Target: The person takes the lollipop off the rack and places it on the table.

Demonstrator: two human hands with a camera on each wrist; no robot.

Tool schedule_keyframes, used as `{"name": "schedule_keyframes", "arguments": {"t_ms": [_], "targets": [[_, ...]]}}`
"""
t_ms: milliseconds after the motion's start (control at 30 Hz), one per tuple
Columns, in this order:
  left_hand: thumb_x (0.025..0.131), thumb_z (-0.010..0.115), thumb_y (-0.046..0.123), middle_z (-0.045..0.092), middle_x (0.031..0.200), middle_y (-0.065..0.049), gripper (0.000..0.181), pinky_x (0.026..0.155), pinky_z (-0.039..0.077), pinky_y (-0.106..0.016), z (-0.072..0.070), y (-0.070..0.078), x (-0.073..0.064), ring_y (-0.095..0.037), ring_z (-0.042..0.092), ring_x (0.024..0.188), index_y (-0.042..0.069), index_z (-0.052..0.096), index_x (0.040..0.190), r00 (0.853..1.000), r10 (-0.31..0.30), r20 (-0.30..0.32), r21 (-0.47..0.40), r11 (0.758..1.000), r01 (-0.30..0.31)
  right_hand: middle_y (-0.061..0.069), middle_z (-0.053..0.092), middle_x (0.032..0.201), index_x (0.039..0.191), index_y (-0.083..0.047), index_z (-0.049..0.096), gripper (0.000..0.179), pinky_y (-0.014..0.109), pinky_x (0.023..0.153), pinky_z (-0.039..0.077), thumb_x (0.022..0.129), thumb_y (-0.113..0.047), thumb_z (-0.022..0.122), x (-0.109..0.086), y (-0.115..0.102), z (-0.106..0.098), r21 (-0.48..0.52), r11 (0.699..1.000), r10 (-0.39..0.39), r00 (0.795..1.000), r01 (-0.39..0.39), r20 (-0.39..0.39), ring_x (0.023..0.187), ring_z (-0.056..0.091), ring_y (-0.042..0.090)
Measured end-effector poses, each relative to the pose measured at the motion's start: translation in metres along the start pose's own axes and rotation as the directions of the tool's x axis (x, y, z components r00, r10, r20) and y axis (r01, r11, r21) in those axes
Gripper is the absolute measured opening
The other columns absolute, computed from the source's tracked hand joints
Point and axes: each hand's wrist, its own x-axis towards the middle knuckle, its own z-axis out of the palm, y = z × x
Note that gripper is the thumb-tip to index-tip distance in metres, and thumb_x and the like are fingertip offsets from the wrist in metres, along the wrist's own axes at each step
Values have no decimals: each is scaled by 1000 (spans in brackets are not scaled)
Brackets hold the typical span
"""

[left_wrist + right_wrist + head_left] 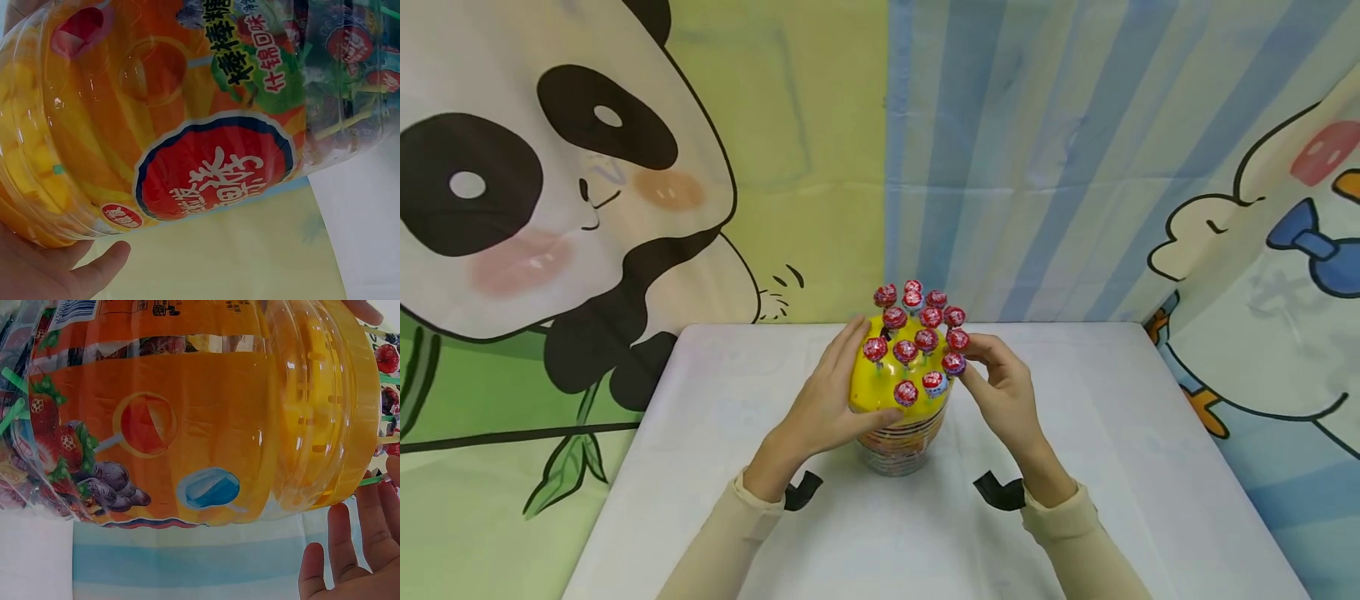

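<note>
A clear plastic candy jar (898,450) with a yellow lid (868,387) stands upright on the table. Several lollipops (906,351) in red wrappers stick up out of the lid. My left hand (831,396) grips the lid's left side, its thumb lying across the front. At the lid's right edge my right hand (1003,392) pinches a lollipop (953,362) between thumb and fingers. In the right wrist view a green stick (370,480) shows between those fingers and the lid. The left wrist view shows the jar's orange label (169,81) and more wrapped lollipops (350,47) inside.
The white table (730,367) reaches back to a cloth backdrop (820,150) printed with a panda and a white cartoon figure. Black straps (1000,492) hang at both wrists, beside the cream sleeves (1075,533).
</note>
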Motion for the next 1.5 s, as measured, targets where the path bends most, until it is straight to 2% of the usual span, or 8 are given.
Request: {"name": "schedule_keyframes", "arguments": {"t_ms": [400, 567, 800, 1000, 1200, 1367, 1400, 1500], "targets": [[72, 79, 64, 15, 165, 4, 118, 107, 40, -52, 3, 2, 2, -22, 31, 143, 23, 15, 162, 1000, -11, -9, -44, 999, 11, 8, 68, 109, 113, 11, 65, 27, 33, 98, 47, 88, 20, 60, 0, 4, -1, -31, 999, -19, 1000, 18, -19, 105, 61, 21], [73, 80, 64, 15, 165, 5, 118, 107, 40, -51, 5, 3, 2, -21, 31, 143, 24, 14, 162, 1000, -13, 3, -52, 999, 14, 7, 70, 108, 109, 14, 66, 25, 31, 100, 43, 86, 23, 62, 1, -10, 2, -71, 997, -11, 998, 7, -59, 106, 59, 16], [73, 79, 64, 17, 164, 3, 116, 107, 40, -52, 5, 2, 0, -22, 32, 143, 28, 13, 161, 1000, -22, -3, -49, 999, 22, -5, 71, 104, 108, 16, 66, 22, 30, 96, 43, 86, 21, 63, 4, -22, 5, -83, 997, -14, 997, 8, -78, 103, 56, 15], [73, 78, 65, 14, 165, 8, 117, 107, 40, -51, 3, 2, 0, -21, 32, 143, 26, 14, 162, 1000, -29, -2, -39, 999, 29, 5, 72, 102, 107, 12, 69, 27, 30, 95, 45, 84, 24, 64, 8, -7, 1, -89, 995, -58, 992, 48, -108, 101, 57, 19], [73, 79, 64, 13, 165, 9, 117, 106, 40, -52, 3, 1, -1, -21, 31, 144, 27, 12, 162, 999, -40, 2, -41, 998, 40, 16, 70, 101, 107, 9, 70, 23, 31, 94, 50, 86, 18, 66, 12, -10, -6, -87, 993, -91, 987, 80, -132, 101, 60, 22], [73, 79, 64, 15, 165, 4, 117, 106, 41, -53, 3, 1, -1, -22, 31, 144, 27, 12, 162, 999, -40, 2, -45, 998, 40, 17, 71, 105, 108, 8, 71, 21, 31, 95, 50, 87, 14, 68, 9, -6, -22, -92, 995, -40, 983, 24, -177, 101, 64, 21], [73, 79, 64, 15, 165, 3, 117, 106, 41, -53, 3, 1, -1, -21, 31, 144, 27, 12, 162, 999, -40, 1, -45, 998, 40, 15, 71, 106, 108, 8, 71, 21, 27, 88, 53, 88, 13, 68, 8, -4, -26, -100, 995, -21, 982, 2, -187, 98, 64, 20], [73, 79, 64, 14, 165, 6, 117, 106, 40, -53, 2, 0, -1, -21, 30, 144, 26, 13, 162, 999, -44, 1, -47, 998, 44, 13, 72, 106, 108, 6, 72, 19, 23, 82, 53, 90, 8, 69, 3, 2, -38, -125, 990, 34, 975, -63, -218, 99, 65, 17]]}}
